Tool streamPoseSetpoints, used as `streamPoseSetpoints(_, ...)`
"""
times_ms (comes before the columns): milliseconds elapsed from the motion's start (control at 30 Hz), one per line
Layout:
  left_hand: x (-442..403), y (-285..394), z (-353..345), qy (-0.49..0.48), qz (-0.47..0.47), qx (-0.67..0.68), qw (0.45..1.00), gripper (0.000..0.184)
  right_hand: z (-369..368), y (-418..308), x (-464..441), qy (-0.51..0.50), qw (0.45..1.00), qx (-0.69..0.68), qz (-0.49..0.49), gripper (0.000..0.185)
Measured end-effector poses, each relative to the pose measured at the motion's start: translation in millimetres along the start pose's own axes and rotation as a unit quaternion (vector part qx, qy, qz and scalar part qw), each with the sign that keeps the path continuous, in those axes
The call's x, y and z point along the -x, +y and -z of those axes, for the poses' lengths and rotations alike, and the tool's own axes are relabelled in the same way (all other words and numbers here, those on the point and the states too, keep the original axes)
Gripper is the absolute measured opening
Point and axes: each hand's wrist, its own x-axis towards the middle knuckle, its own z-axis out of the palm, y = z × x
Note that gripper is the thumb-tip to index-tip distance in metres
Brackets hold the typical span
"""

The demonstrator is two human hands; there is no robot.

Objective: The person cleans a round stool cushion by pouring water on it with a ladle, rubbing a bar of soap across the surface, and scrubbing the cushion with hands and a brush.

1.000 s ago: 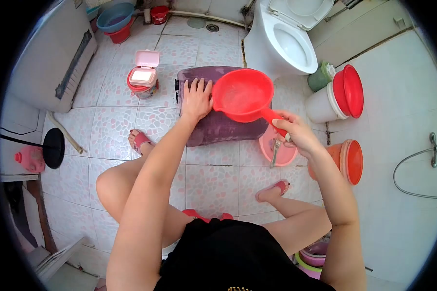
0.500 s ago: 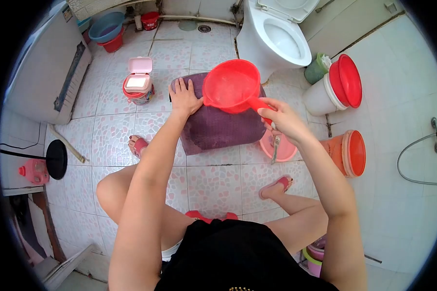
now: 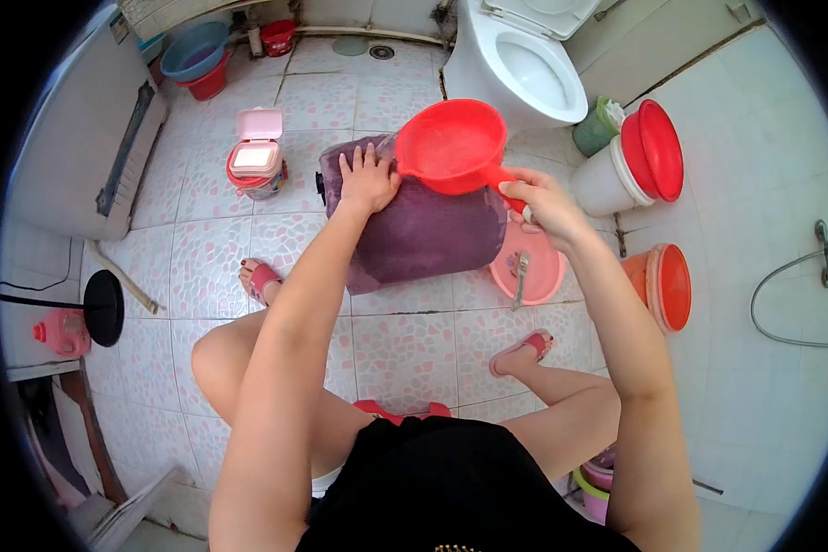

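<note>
My right hand is wrapped round the handle of a red plastic water dipper, whose bowl hangs over the far right part of a purple, bag-like bundle. Its purple surface looks dark and wet in places, and a small black part sticks out at its left end. Spread flat on top of it, my left hand has its fingers apart, the thumb close to the dipper's rim. A pink basin, partly hidden behind the bundle, stands at its right with a brush-like tool lying across it.
A small lidded bucket stands on the tiled floor to the left. The toilet is at the back. Along the right are a white bucket with a red basin and an orange bucket. Stacked basins sit back left.
The dipper has risen slightly and shifted right, away from me. My left hand has slid a little to the right across the purple bundle.
</note>
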Motion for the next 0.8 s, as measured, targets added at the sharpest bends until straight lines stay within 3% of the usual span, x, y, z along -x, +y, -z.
streamPoseSetpoints(300,16.4,44.2,10.7,-0.022,-0.04,0.011,0.999,0.093,68.3,28.3,11.7,0.133,0.989,0.059,0.019,0.044)
streamPoseSetpoints(800,46.1,56.6,-5.4,0.038,-0.066,-0.019,0.997,0.094,119.5,94.7,83.3,0.127,0.989,0.074,0.0,0.048)
